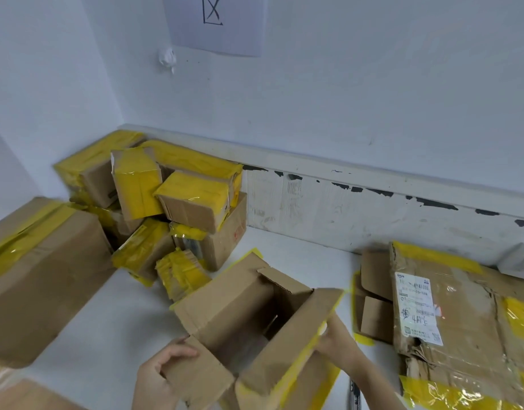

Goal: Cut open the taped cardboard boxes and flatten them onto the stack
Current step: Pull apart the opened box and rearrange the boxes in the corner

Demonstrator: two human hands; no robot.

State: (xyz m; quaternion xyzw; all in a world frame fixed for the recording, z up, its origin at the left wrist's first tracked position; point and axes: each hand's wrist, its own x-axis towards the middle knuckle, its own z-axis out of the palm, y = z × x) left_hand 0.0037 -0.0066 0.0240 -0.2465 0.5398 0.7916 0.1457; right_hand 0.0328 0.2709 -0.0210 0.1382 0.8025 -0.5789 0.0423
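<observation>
The opened box (243,315) lay on the white floor (299,255) near the bottom centre, its flaps spread. The left hand (163,377) gripped the near flap's edge, fingers curled over it; the right hand (340,344) pinched the yellow-taped rim of the right flap. Bare floor ran between the box and the flattened stack (450,315) at the right. Taped boxes (178,199) crowded the left corner, beside a large box (44,270).
</observation>
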